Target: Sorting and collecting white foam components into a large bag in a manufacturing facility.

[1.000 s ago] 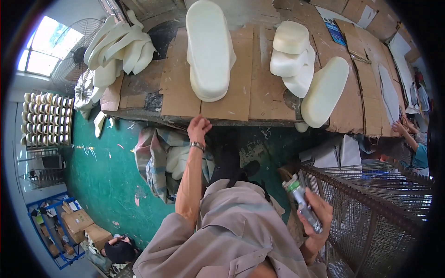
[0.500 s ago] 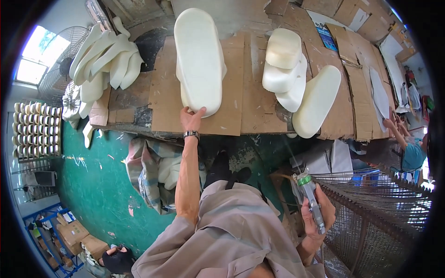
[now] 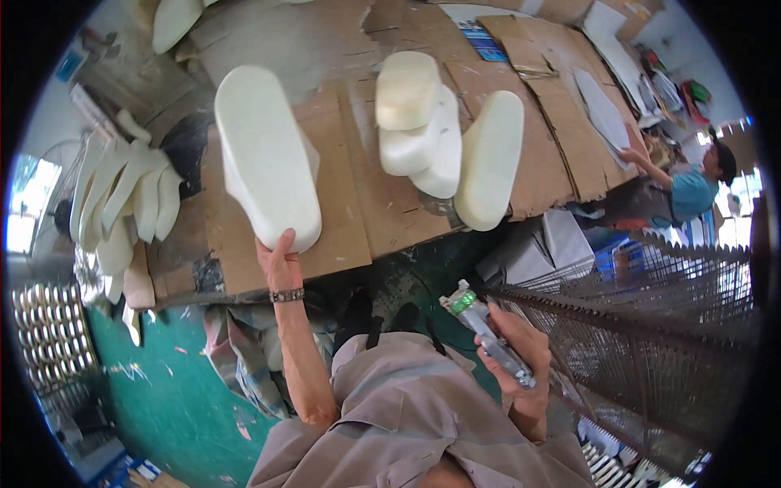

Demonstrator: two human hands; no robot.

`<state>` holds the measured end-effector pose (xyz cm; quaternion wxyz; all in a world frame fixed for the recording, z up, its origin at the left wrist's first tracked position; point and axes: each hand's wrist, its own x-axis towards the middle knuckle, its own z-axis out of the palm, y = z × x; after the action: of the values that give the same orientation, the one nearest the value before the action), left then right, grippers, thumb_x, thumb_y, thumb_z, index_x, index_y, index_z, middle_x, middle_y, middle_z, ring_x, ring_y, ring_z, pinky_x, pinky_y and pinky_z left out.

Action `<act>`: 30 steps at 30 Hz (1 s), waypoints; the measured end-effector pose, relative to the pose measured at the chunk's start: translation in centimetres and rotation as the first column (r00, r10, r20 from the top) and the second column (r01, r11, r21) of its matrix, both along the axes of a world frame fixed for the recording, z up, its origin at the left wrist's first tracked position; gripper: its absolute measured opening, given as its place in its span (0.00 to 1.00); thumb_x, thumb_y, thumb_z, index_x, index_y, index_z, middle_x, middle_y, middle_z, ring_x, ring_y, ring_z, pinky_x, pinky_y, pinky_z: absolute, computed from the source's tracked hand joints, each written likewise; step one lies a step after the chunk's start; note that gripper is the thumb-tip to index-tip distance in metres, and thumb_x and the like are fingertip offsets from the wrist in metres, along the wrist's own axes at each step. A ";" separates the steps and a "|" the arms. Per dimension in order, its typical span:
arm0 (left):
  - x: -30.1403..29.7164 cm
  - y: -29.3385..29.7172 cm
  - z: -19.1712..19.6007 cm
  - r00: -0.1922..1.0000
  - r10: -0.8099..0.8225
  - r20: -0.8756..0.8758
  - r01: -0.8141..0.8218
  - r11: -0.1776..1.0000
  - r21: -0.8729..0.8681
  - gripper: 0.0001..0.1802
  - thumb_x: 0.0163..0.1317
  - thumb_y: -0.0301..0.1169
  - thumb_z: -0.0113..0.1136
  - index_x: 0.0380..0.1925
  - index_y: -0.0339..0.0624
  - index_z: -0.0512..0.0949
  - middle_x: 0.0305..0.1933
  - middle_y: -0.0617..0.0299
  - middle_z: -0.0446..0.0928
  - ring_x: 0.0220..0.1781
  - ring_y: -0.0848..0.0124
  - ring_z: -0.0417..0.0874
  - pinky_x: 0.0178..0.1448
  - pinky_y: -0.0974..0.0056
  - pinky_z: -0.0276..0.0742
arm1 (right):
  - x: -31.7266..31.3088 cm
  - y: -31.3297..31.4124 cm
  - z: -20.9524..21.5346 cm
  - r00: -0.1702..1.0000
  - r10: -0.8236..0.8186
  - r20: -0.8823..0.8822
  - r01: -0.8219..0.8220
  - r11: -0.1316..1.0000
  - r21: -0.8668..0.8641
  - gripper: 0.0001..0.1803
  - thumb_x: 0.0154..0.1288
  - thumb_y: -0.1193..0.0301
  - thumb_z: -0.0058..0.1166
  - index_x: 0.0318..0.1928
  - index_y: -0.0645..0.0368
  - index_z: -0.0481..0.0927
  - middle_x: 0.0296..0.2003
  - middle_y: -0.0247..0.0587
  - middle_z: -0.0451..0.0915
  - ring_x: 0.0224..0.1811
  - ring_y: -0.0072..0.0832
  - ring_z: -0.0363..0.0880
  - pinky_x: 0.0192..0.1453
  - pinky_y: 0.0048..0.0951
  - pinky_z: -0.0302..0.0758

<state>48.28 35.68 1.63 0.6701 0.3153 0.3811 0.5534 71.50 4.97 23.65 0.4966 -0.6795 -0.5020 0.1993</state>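
Note:
A long cream foam pad point(image 3: 264, 146) lies on a cardboard sheet on the table, over a wider foam piece whose edges stick out at its sides. My left hand point(image 3: 279, 259) grips the pad's near end, thumb on top and fingers at its left edge. In my right hand point(image 3: 521, 351) is a metal spray gun point(image 3: 486, 332) with a green ring, held in front of my right side and pointing up and left. Right of the pad, a stack of foam pieces point(image 3: 408, 89) stands beside another long foam pad point(image 3: 490, 159).
Curved foam pieces point(image 3: 122, 191) are heaped at the table's left end. A dark metal rack point(image 3: 634, 325) with wire shelves stands close by my right arm. A cloth sack point(image 3: 244, 350) sits under the table edge. At far right a co-worker point(image 3: 691, 191) handles a white sheet.
My view has swung to the right, so the table appears further left. The spray gun has tipped further left. My left hand remains on the pad's near end.

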 end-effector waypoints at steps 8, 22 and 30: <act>11.8 -2.2 5.1 0.929 -0.264 0.260 0.258 0.964 0.056 0.39 0.58 0.17 0.66 0.70 0.37 0.62 0.65 0.53 0.74 0.65 0.60 0.79 0.67 0.54 0.79 | 0.4 -4.3 -0.7 0.999 -0.032 0.036 0.034 0.998 -0.044 0.38 0.55 0.66 0.65 0.66 0.73 0.74 0.40 0.56 0.82 0.38 0.45 0.84 0.43 0.33 0.79; 40.6 -12.3 -10.8 0.586 -0.498 0.639 0.755 0.623 -0.207 0.34 0.62 0.20 0.69 0.67 0.40 0.67 0.64 0.56 0.77 0.65 0.58 0.79 0.66 0.47 0.82 | -2.5 -9.8 -0.7 0.932 -0.348 0.099 0.360 0.919 -0.160 0.33 0.53 0.82 0.63 0.64 0.70 0.77 0.36 0.49 0.85 0.36 0.37 0.87 0.43 0.32 0.80; 34.8 -12.6 -14.7 0.662 -0.667 0.342 0.743 0.524 -0.417 0.26 0.68 0.29 0.67 0.63 0.38 0.70 0.54 0.55 0.81 0.53 0.61 0.85 0.56 0.52 0.87 | -1.8 -9.3 -1.0 0.970 -0.237 0.053 0.242 0.957 -0.160 0.32 0.56 0.80 0.64 0.64 0.71 0.76 0.36 0.49 0.85 0.36 0.37 0.86 0.44 0.32 0.80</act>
<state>83.12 23.09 -13.06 0.9196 0.2075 0.3079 0.1283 69.73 -4.29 22.60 0.4505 -0.7773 -0.4059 0.1674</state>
